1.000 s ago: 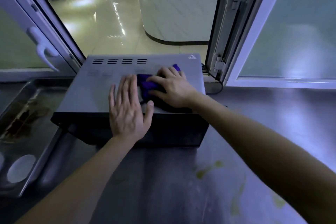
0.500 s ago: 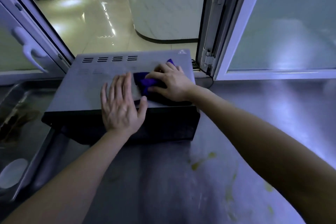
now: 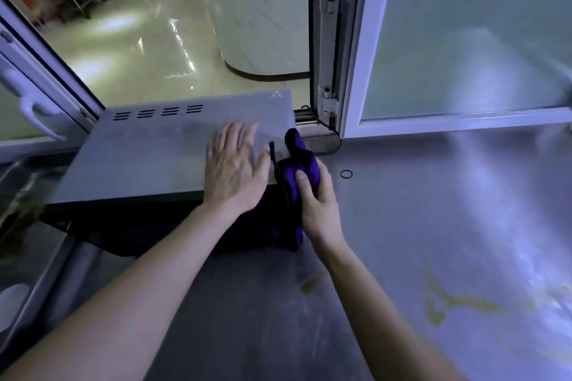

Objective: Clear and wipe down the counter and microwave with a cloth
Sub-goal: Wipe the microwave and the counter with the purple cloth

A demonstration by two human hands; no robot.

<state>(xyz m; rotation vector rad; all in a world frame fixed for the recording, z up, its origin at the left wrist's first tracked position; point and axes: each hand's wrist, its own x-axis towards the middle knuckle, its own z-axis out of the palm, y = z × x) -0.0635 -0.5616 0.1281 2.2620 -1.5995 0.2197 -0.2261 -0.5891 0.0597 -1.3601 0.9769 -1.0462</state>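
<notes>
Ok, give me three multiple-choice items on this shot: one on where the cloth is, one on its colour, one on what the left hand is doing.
1. Where is the cloth relative to the microwave?
A. in the middle of its top
B. at its right side
C. behind it

2. What colour is the cloth?
A. purple
B. white
C. yellow

3. How is the left hand?
A. gripping the cloth
B. clenched in a fist
C. lying flat on the microwave top

Answers:
1 B: the right hand grips it at the microwave's right side, near the front corner.
2 A: purple folds show above and below the right hand.
3 C: it lies spread out on the top, beside the cloth.
</notes>
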